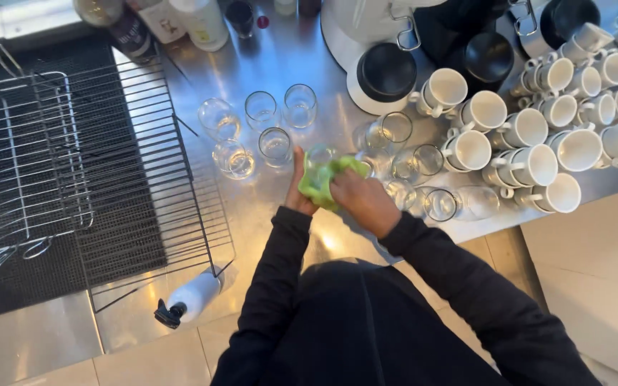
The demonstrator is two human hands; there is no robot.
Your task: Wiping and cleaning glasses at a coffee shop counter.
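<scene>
My left hand [297,187] grips a clear drinking glass [319,155] from its left side, above the steel counter [273,64]. My right hand [363,201] presses a bright green cloth [327,183] against and into that glass. Both arms wear black sleeves. The glass is mostly hidden by the cloth and my fingers.
Several clear glasses [261,109] stand left of my hands, more [415,163] to the right. White cups [531,129] crowd the right side. A wire drying rack [73,157] covers the left. A white spray bottle [191,296] lies at the counter's near edge. Bottles and black machine parts stand behind.
</scene>
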